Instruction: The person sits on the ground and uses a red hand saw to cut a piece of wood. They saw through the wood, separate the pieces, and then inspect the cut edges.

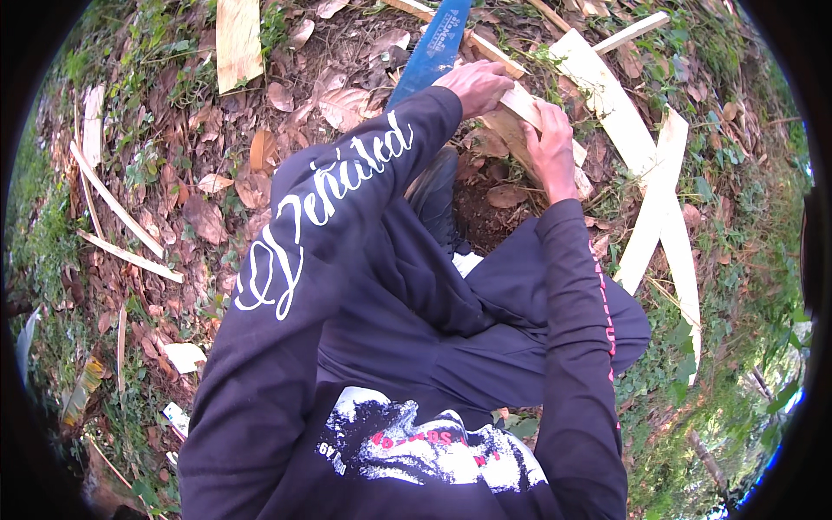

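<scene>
A short pale strip of wood (523, 103) slants between my two hands. My left hand (476, 87) has its fingers closed at the strip's upper left end. My right hand (551, 146) grips it farther along, thumb on one side and fingers on the other. Just under the strip lies another piece of wood (510, 130), browner, slanting down to the right; my hands partly cover it. Beside my left hand, a saw with a blue blade (435, 54) reaches toward the top edge; its handle is out of sight.
Long pale boards (611, 113) lie crossed on the right. A flat board (238, 43) lies at the upper left, and thin curved strips (117, 201) are scattered on the left. Dry leaves (345, 106) and low green plants cover the ground. My dark shoe (438, 204) is below my hands.
</scene>
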{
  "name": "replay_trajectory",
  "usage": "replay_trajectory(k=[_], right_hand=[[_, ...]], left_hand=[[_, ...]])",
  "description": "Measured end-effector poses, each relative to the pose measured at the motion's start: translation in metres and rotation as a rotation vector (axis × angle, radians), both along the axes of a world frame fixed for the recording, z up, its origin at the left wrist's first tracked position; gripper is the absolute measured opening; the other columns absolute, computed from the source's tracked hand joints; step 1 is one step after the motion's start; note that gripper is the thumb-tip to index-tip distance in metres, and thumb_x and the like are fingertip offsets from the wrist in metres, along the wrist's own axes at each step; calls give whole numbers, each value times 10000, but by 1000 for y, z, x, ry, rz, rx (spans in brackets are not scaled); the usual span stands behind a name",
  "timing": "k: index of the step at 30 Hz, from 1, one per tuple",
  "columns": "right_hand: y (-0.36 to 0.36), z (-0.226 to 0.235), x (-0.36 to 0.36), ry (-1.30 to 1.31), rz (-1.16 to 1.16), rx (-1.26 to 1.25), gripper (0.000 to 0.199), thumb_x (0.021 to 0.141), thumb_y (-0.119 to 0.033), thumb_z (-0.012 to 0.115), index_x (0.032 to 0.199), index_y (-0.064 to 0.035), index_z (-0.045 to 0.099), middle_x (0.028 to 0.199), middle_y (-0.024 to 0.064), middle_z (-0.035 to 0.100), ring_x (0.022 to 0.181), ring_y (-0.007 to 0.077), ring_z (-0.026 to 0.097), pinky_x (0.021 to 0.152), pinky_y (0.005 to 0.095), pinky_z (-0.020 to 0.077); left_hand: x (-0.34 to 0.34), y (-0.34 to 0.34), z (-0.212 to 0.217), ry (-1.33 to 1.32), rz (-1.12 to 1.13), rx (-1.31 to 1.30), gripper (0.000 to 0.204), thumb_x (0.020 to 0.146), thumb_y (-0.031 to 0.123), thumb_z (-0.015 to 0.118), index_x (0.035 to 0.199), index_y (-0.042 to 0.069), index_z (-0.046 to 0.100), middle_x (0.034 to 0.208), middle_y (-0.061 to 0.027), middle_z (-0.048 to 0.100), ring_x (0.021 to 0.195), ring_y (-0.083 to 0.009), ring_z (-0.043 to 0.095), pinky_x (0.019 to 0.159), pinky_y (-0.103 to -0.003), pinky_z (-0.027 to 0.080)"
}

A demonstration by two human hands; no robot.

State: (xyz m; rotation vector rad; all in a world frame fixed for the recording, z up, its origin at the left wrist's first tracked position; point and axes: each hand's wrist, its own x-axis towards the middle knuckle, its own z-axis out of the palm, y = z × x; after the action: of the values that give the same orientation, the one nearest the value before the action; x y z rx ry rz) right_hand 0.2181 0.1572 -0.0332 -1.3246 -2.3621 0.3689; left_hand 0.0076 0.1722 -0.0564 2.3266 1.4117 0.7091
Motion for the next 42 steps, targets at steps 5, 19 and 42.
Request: replay_trajectory(k=[5,19,42], right_hand=[[2,-6,-5,-31,11,-31,375,801,-158,683,1129,-18,569,1089,152,590,1068,332,548,931,446,428],[13,-1,-8,-64,124,32,348,775,-165,722,1068,-22,604,1034,121,585,1011,304,560,880,411,446],[-64,35,8,-119,-208,36,366,815,-233,689,1123,-48,621,1070,104,565,1060,270,539,895,419,430]], left_hand=[[-4,0,-6,15,-5,7,286,783,153,669,1063,94,667,1006,-118,603,1008,-306,604,877,-421,500],[-9,-1,8,64,-16,-7,257,759,125,637,1008,71,667,1024,-136,608,998,-317,613,852,-432,511],[-8,-188,41,654,239,-485,435,772,376,709,1079,71,664,1031,-161,669,1018,-286,641,933,-447,459]])
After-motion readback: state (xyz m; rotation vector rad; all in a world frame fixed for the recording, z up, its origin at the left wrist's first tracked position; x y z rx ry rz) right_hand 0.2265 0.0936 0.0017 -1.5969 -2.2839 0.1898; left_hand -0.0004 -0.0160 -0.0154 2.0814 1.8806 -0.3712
